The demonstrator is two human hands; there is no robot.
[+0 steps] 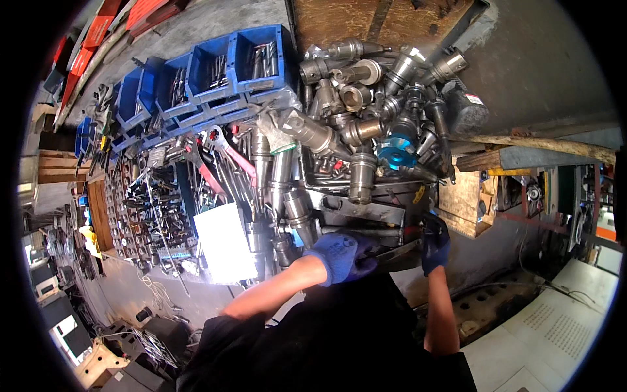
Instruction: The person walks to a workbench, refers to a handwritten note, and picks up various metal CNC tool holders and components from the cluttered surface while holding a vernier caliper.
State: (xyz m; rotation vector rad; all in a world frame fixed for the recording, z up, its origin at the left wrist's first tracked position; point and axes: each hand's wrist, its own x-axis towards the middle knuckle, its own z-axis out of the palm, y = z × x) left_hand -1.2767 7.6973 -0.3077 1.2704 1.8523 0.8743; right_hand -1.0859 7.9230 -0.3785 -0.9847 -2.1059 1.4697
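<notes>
My left hand (pixel 341 257), in a blue glove with dark-coated fingers, reaches in from the left at the bench's near edge. Its fingers curl inward beside an open metal tray (pixel 362 210); what they close on is hidden. To the right, my right hand (pixel 435 243) wears a matching glove, its dark fingers bent beside the tray's right end. A long tool with a red part (pixel 411 230) lies close to those fingers, and whether they grip it I cannot make out. Past the tray rises a heap of metal tool holders (pixel 362 173), one with a blue ring-shaped part (pixel 396 152).
Blue bins (pixel 261 83) of drill bits line the back left. Wrenches with red handles (pixel 234 157), a white sheet (pixel 223 243) and upright tool holders (pixel 298 214) crowd the left side. A wooden bar (pixel 535 145) juts out at right above a wooden box (pixel 462 202).
</notes>
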